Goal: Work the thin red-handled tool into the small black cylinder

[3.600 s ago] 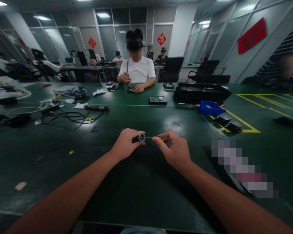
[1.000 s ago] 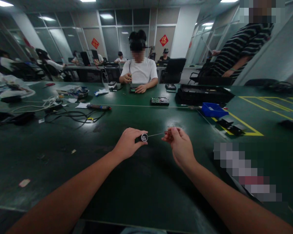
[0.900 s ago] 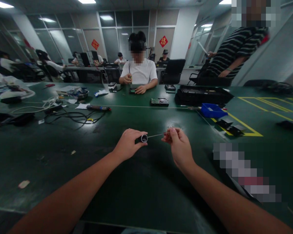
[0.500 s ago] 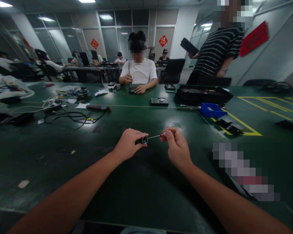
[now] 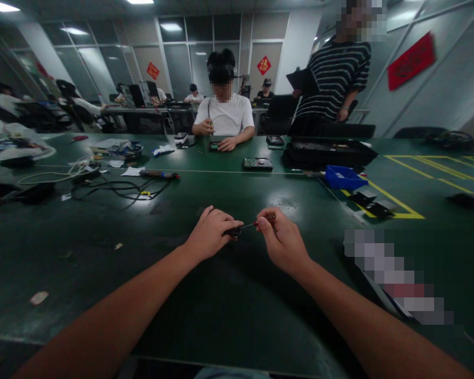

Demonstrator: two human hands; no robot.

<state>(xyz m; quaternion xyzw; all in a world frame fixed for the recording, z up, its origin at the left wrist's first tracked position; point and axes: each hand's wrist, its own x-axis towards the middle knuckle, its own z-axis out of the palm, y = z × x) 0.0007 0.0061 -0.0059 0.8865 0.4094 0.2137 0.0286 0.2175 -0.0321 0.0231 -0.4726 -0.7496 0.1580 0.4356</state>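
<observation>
My left hand (image 5: 211, 234) is closed around a small black cylindrical part (image 5: 234, 231) with a round metal end, held just above the green table (image 5: 229, 305). My right hand (image 5: 280, 237) pinches the reddish handle of a thin screwdriver (image 5: 256, 223). Its metal shaft points left and its tip meets the end of the cylinder. The two hands are close together near the middle of the table.
A seated person (image 5: 223, 113) in white works across the table, and a person in a striped shirt (image 5: 332, 79) stands at the back right. Cables (image 5: 114, 188) lie at left. A circuit board (image 5: 257, 163), black tray (image 5: 327, 150) and blue bin (image 5: 343, 178) lie beyond.
My hands have drawn closer together, so less of the shaft shows, and the cylinder's end has tilted down. The standing person in stripes has walked left along the far side.
</observation>
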